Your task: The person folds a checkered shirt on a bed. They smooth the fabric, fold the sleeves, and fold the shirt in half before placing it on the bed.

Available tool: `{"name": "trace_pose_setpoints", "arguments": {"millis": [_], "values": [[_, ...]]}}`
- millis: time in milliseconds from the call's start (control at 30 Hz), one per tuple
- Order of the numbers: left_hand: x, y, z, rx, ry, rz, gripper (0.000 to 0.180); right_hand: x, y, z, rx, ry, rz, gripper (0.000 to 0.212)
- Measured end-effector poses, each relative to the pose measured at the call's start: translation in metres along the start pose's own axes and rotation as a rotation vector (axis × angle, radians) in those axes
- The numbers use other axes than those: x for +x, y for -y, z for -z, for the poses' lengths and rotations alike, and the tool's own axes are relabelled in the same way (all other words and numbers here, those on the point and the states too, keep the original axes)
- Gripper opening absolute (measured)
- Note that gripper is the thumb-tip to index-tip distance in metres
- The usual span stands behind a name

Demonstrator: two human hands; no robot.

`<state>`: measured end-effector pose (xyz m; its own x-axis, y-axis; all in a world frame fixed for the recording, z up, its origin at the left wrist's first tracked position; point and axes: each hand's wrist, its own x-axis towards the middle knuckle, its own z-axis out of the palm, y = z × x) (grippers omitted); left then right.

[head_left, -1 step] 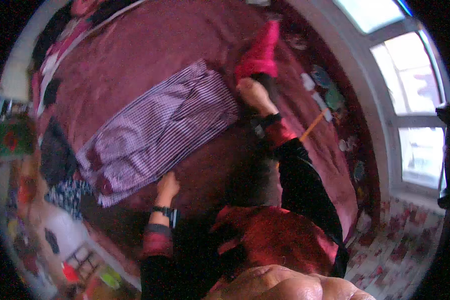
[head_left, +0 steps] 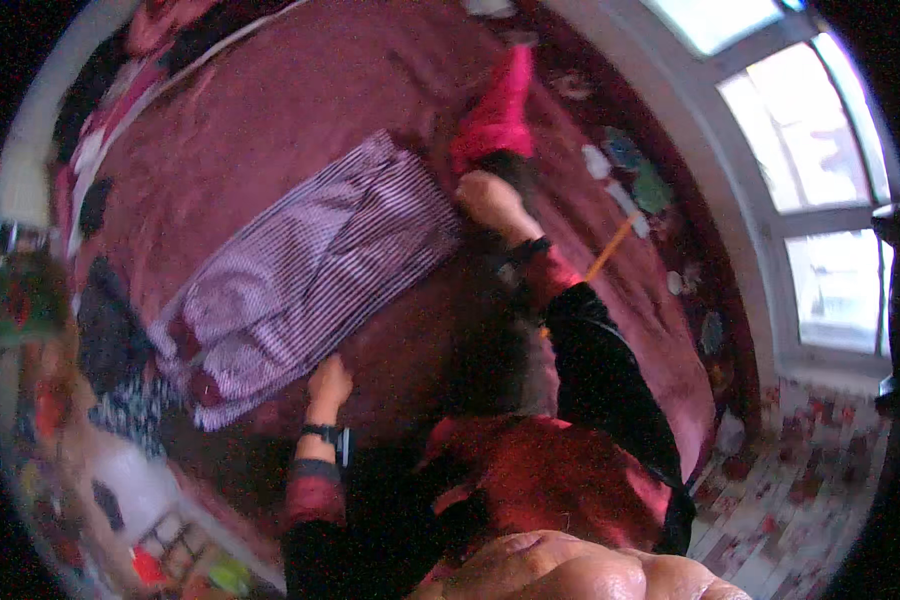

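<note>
A folded garment with fine purple-and-white stripes lies slantwise on the maroon bed cover. My left hand, with a dark watch at the wrist, is closed at the garment's near edge. At its right end is my right hand, fingers curled in a fist against the cloth's corner. Exactly what the fingertips of either hand grip is hidden. Just beyond my right hand stretches a leg in a bright pink sock.
An orange stick lies right of my right arm. Dark clothing and patterned blue cloth are heaped at the left. Windows stand at the right, above a patterned floor. Blurred items crowd the lower left.
The whole view has shifted slightly, so the garment and bed sit a little lower and further left. Both hands keep about the same places beside the garment.
</note>
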<state>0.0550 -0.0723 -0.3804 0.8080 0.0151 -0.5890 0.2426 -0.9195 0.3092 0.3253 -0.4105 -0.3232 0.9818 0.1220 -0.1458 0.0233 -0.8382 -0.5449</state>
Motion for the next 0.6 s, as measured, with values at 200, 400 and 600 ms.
{"name": "trace_pose_setpoints", "arguments": {"millis": [200,400,600], "values": [[-0.018,-0.022,0.019,0.001,-0.023,0.048,0.03,-0.104,-0.01,0.005,-0.339,0.004,0.174,0.051],[-0.044,-0.032,0.021,0.004,-0.085,0.017,0.029,-0.165,0.001,0.008,-0.425,0.08,0.093,0.059],[-0.091,-0.056,-0.001,-0.253,0.231,-0.276,0.037,-0.194,0.023,0.009,-0.52,0.09,0.183,0.057]]}}
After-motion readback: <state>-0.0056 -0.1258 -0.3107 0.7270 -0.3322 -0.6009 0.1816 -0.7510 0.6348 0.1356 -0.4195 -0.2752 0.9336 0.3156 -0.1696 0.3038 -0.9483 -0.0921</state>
